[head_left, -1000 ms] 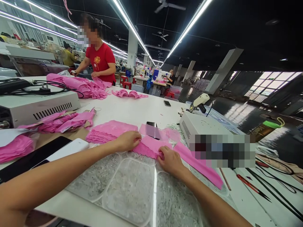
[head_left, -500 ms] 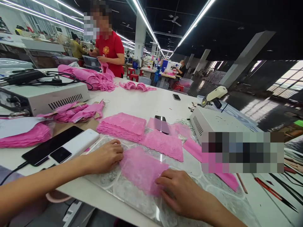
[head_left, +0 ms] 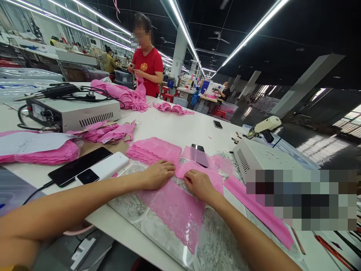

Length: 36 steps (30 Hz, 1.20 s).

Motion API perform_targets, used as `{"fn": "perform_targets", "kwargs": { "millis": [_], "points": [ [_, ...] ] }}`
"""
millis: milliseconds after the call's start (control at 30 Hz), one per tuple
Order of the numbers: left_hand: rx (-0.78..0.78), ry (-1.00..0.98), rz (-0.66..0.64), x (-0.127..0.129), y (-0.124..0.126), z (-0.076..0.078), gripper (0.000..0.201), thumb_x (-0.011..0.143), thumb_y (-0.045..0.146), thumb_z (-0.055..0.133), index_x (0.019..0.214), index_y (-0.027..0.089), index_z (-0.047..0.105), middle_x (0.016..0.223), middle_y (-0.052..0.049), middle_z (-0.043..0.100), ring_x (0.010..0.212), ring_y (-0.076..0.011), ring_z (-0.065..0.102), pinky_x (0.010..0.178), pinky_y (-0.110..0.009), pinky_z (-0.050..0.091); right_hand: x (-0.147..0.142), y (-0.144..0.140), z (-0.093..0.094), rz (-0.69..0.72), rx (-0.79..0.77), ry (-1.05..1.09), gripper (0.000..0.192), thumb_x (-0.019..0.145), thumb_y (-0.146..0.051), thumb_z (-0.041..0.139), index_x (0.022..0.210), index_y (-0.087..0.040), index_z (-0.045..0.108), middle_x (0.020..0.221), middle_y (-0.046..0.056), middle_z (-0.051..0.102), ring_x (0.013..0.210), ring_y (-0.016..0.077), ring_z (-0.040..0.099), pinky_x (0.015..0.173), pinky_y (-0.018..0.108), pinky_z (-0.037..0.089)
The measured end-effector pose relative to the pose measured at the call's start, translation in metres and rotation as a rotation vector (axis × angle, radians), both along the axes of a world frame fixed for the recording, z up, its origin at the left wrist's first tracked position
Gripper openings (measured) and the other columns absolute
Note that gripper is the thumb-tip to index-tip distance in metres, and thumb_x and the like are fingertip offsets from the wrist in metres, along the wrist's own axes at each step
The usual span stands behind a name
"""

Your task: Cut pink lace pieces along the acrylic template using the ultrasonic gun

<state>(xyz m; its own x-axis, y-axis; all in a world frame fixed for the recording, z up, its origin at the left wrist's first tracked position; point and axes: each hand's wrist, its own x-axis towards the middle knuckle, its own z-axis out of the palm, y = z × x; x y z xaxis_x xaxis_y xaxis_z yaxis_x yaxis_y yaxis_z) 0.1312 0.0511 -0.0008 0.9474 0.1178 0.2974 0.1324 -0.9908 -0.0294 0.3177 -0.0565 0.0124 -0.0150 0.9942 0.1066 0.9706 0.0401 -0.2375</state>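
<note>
A sheer pink lace piece [head_left: 179, 214] lies spread on a clear, patterned mat [head_left: 222, 237], close in front of me. My left hand [head_left: 159, 175] lies palm down at its far left edge, beside a stack of pink lace pieces [head_left: 155, 149]; its fingers are stretched together toward the right. My right hand [head_left: 199, 184] has its fingers bent and closed at the near edge of another pink lace piece [head_left: 216, 177], behind the sheer one. The palm hides part of that edge.
A phone [head_left: 199, 155] lies partly under pink fabric. To the left are a power bank [head_left: 108, 167], a large black phone [head_left: 79, 165] and a metal control box [head_left: 90, 113]. A second box [head_left: 267, 154] and a pink strip [head_left: 262, 214] are on the right. A person in red [head_left: 146, 71] stands opposite.
Both hands have moved away from me, off the sheer lace piece's sides toward the lace behind it. The sheer piece now lies flatter and nearer. The view has shifted slightly left.
</note>
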Motion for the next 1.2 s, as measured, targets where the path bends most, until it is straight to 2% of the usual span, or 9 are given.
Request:
{"fn": "perform_targets", "kwargs": {
  "millis": [200, 367, 433, 533, 700, 867, 1000, 1100, 1200],
  "points": [
    [0.009, -0.028, 0.063, 0.002, -0.002, 0.001, 0.011, 0.090, 0.023, 0.058, 0.097, 0.018, 0.066, 0.107, -0.007, 0.068, 0.106, -0.0217, 0.059, 0.098, -0.037, 0.040, 0.017, 0.004, -0.003, 0.028, 0.015, 0.204, 0.024, 0.081, -0.014, 0.046, 0.059, -0.018, 0.052, 0.060, -0.002, 0.054, 0.060, 0.0114, 0.043, 0.059, 0.025, 0.027],
    [0.031, -0.050, 0.161, 0.030, -0.009, 0.001, 0.026, 0.085, 0.039, 0.066, 0.094, 0.015, 0.064, 0.106, -0.011, 0.066, 0.101, -0.0263, 0.059, 0.095, -0.043, 0.040, 0.024, 0.007, -0.006, 0.042, 0.017, 0.378, 0.028, 0.078, -0.023, 0.044, 0.051, -0.019, 0.037, 0.051, -0.005, 0.034, 0.054, 0.0103, 0.031, 0.055, 0.025, 0.024],
    [0.040, -0.054, 0.180, 0.041, -0.008, 0.000, 0.019, 0.085, 0.034, 0.066, 0.089, 0.015, 0.064, 0.102, -0.010, 0.066, 0.098, -0.0253, 0.059, 0.097, -0.043, 0.039, 0.026, 0.006, -0.006, 0.039, 0.020, 0.435, 0.029, 0.078, -0.027, 0.044, 0.051, -0.020, 0.035, 0.051, -0.005, 0.032, 0.054, 0.0101, 0.030, 0.054, 0.025, 0.023],
    [0.050, -0.060, 0.203, 0.050, -0.005, 0.000, 0.005, 0.086, 0.019, 0.062, 0.084, 0.015, 0.064, 0.098, -0.008, 0.066, 0.097, -0.0225, 0.059, 0.099, -0.043, 0.037, 0.030, 0.002, -0.005, 0.019, 0.023, 0.511, 0.031, 0.077, -0.032, 0.044, 0.051, -0.020, 0.035, 0.051, -0.005, 0.031, 0.053, 0.0096, 0.029, 0.052, 0.025, 0.023],
    [0.035, -0.056, 0.230, 0.040, 0.003, 0.006, 0.006, 0.087, 0.017, 0.062, 0.090, 0.014, 0.066, 0.104, -0.005, 0.066, 0.103, -0.0218, 0.058, 0.101, -0.046, 0.038, 0.034, -0.002, -0.004, -0.019, 0.010, 0.630, 0.033, 0.078, -0.037, 0.047, 0.050, -0.020, 0.041, 0.049, -0.004, 0.038, 0.050, 0.0093, 0.032, 0.049, 0.023, 0.026],
    [0.014, -0.062, 0.271, 0.027, 0.003, 0.012, 0.013, 0.088, 0.015, 0.058, 0.084, 0.017, 0.070, 0.102, -0.007, 0.068, 0.100, -0.0227, 0.060, 0.105, -0.048, 0.035, 0.038, -0.001, -0.006, -0.079, 0.032, 0.747, 0.031, 0.077, -0.040, 0.048, 0.055, -0.019, 0.049, 0.052, -0.002, 0.048, 0.051, 0.0102, 0.042, 0.051, 0.023, 0.034],
    [-0.011, -0.090, 0.273, 0.028, -0.005, 0.017, 0.018, 0.089, 0.023, 0.059, 0.103, 0.018, 0.069, 0.112, -0.010, 0.066, 0.108, -0.0249, 0.059, 0.106, -0.050, 0.034, 0.039, -0.002, -0.007, -0.106, 0.054, 0.799, 0.030, 0.076, -0.041, 0.050, 0.055, -0.019, 0.049, 0.052, -0.003, 0.047, 0.050, 0.0098, 0.042, 0.051, 0.023, 0.035],
    [-0.027, -0.104, 0.247, 0.036, -0.014, 0.015, 0.043, 0.083, 0.039, 0.069, 0.120, 0.018, 0.061, 0.124, -0.012, 0.061, 0.119, -0.0284, 0.053, 0.109, -0.052, 0.031, 0.036, -0.002, -0.005, -0.098, 0.062, 0.807, 0.030, 0.075, -0.040, 0.051, 0.054, -0.019, 0.047, 0.051, -0.004, 0.046, 0.050, 0.0094, 0.040, 0.050, 0.022, 0.033],
    [-0.030, -0.112, 0.244, 0.048, -0.018, 0.009, 0.041, 0.080, 0.038, 0.071, 0.114, 0.016, 0.063, 0.124, -0.013, 0.061, 0.120, -0.0295, 0.053, 0.110, -0.054, 0.030, 0.034, -0.003, -0.004, -0.086, 0.071, 0.797, 0.030, 0.075, -0.040, 0.051, 0.055, -0.019, 0.048, 0.052, -0.004, 0.047, 0.051, 0.0097, 0.042, 0.050, 0.022, 0.034]
  ]
}}
